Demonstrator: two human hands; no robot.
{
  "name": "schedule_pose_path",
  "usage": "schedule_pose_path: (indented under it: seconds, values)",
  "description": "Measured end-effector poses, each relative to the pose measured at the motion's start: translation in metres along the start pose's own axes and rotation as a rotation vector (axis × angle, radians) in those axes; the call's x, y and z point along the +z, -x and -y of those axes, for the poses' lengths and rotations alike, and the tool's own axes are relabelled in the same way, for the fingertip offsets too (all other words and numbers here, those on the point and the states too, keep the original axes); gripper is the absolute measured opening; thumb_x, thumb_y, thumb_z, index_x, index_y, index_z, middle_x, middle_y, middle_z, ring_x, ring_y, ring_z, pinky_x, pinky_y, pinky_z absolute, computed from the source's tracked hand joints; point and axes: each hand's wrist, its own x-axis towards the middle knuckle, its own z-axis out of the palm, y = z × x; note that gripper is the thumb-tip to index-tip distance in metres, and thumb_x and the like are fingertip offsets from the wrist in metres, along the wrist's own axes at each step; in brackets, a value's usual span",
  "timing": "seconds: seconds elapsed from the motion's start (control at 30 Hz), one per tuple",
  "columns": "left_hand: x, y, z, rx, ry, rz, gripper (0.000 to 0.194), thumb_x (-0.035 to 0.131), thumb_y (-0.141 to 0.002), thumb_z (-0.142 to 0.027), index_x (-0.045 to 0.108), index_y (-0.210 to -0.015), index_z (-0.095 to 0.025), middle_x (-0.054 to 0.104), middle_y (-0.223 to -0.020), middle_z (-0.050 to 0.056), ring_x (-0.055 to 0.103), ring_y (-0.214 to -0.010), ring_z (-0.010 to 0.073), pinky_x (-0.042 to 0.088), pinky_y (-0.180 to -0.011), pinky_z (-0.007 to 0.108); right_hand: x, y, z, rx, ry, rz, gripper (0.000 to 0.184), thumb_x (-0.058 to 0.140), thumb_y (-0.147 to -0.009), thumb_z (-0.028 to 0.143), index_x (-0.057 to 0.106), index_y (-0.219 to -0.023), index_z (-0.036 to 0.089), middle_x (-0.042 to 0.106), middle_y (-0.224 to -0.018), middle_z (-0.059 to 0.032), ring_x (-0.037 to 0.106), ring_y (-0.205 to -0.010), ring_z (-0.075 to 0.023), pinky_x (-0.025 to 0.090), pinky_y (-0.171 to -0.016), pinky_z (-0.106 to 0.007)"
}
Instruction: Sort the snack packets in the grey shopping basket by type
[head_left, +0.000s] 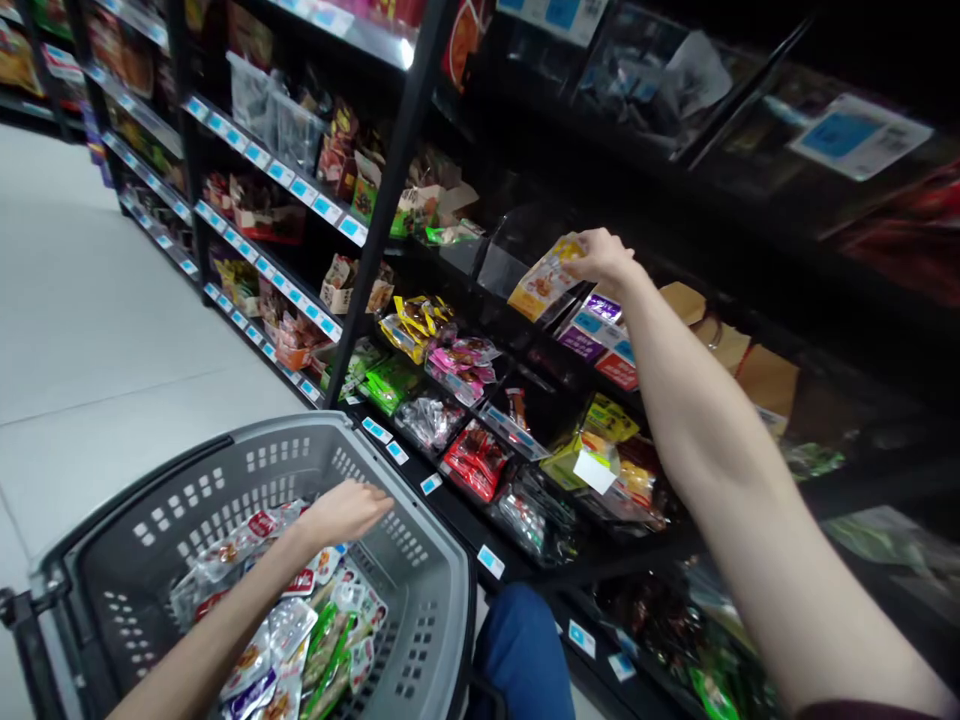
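My right hand point(600, 255) reaches into the shelf and pinches the upper edge of a yellow and white snack packet point(545, 280) with a food picture on it. The packet is tilted, in front of a clear divider. Over the far right side of a grey shopping basket point(439, 590) is my left hand point(349, 512), its fingers curled in and nothing showing from them. Under my left forearm, several snack packets point(289, 630) lie in the basket, some clear and white, some green.
Black shelving point(390, 190) runs along the right and back, with price labels on its edges. Red packets point(476, 460), pink packets point(463, 365) and yellow packets point(420, 325) lie in lower compartments. A blue-clad knee point(521, 655) is beside the basket. Pale floor point(135, 330) extends on the left.
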Motion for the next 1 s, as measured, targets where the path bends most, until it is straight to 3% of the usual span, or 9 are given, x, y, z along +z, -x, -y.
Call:
schedule_pose_path:
  seconds: [0.07, 0.2, 0.37, 0.47, 0.6, 0.7, 0.77, 0.87, 1.0]
  values:
    - [-0.001, 0.000, 0.000, 0.002, -0.010, 0.013, 0.013, 0.052, -0.096, -0.016, 0.062, -0.087, -0.018, 0.072, -0.082, 0.005, 0.069, -0.075, 0.0187, 0.042, -0.060, 0.028, -0.002, 0.001, 0.006, -0.004, 0.072, 0.020, 0.056, 0.064, -0.088, 0.026, 0.050, -0.140, 0.010, 0.055, -0.137, -0.0227, 0.047, -0.131, -0.0385, 0.025, -0.108, -0.066]
    - [-0.002, -0.001, 0.001, 0.008, -0.040, 0.051, 0.010, 0.056, -0.092, -0.011, 0.064, -0.089, -0.016, 0.072, -0.083, 0.006, 0.069, -0.076, 0.0198, 0.043, -0.058, 0.028, 0.001, 0.009, 0.014, -0.003, 0.203, -0.205, 0.061, 0.059, -0.095, 0.033, 0.039, -0.144, 0.002, 0.036, -0.150, -0.0310, 0.028, -0.142, -0.0435, 0.021, -0.106, -0.067]
    - [0.006, -0.003, 0.005, 0.017, -0.014, 0.046, 0.010, 0.057, -0.090, -0.011, 0.065, -0.089, -0.016, 0.072, -0.083, 0.007, 0.069, -0.077, 0.0197, 0.044, -0.058, 0.027, 0.004, 0.018, 0.013, -0.027, 0.108, -0.353, 0.040, 0.060, -0.096, 0.034, 0.056, -0.129, 0.012, 0.049, -0.142, -0.0199, 0.041, -0.133, -0.0336, 0.032, -0.106, -0.054]
    - [0.008, -0.005, 0.003, -0.030, 0.018, 0.106, 0.014, 0.055, -0.090, -0.010, 0.067, -0.090, -0.017, 0.074, -0.087, 0.008, 0.070, -0.082, 0.0196, 0.043, -0.059, 0.027, 0.017, 0.052, 0.021, -0.153, -0.004, -0.428, 0.032, 0.061, -0.094, 0.030, 0.061, -0.122, 0.015, 0.052, -0.138, -0.0190, 0.045, -0.129, -0.0318, 0.038, -0.102, -0.051]
    - [0.007, -0.006, 0.000, -0.142, 0.077, 0.199, 0.019, 0.053, -0.091, -0.013, 0.071, -0.095, -0.016, 0.075, -0.094, 0.010, 0.070, -0.089, 0.0211, 0.046, -0.063, 0.028, 0.076, 0.160, 0.045, -0.607, -0.291, -0.492, 0.021, 0.058, -0.094, 0.025, 0.063, -0.115, 0.020, 0.063, -0.124, -0.0138, 0.054, -0.122, -0.0302, 0.040, -0.105, -0.053]
    - [0.011, -0.004, 0.002, -0.227, 0.045, 0.300, 0.026, 0.049, -0.092, -0.011, 0.071, -0.105, -0.014, 0.075, -0.098, 0.012, 0.070, -0.094, 0.0222, 0.049, -0.069, 0.029, 0.148, 0.259, 0.061, -0.807, -0.565, -0.228, 0.019, 0.062, -0.091, 0.026, 0.063, -0.110, 0.026, 0.069, -0.118, -0.0089, 0.061, -0.115, -0.0296, 0.046, -0.101, -0.053]
    - [0.017, -0.001, 0.004, -0.270, 0.030, 0.353, 0.030, 0.047, -0.093, -0.009, 0.070, -0.111, -0.013, 0.075, -0.099, 0.013, 0.070, -0.095, 0.0235, 0.050, -0.072, 0.031, 0.200, 0.313, 0.071, -0.812, -0.621, 0.002, 0.021, 0.061, -0.092, 0.027, 0.063, -0.114, 0.027, 0.067, -0.123, -0.0102, 0.060, -0.119, -0.0316, 0.047, -0.100, -0.054]
    - [0.030, 0.005, 0.008, -0.330, 0.025, 0.418, 0.029, 0.047, -0.094, -0.011, 0.070, -0.111, -0.013, 0.075, -0.103, 0.014, 0.070, -0.094, 0.0228, 0.051, -0.075, 0.032, 0.264, 0.360, 0.081, -0.719, -0.707, 0.180, 0.028, 0.057, -0.095, 0.030, 0.061, -0.122, 0.027, 0.059, -0.136, -0.0139, 0.055, -0.126, -0.0342, 0.048, -0.102, -0.057]
    - [0.060, 0.011, 0.011, -0.377, 0.057, 0.546, 0.026, 0.054, -0.093, -0.022, 0.071, -0.112, -0.013, 0.074, -0.109, 0.015, 0.070, -0.094, 0.0228, 0.052, -0.078, 0.031, 0.295, 0.372, 0.079, -0.601, -0.776, 0.182, 0.030, 0.052, -0.096, 0.027, 0.063, -0.124, 0.027, 0.058, -0.138, -0.0127, 0.054, -0.127, -0.0336, 0.047, -0.105, -0.057]
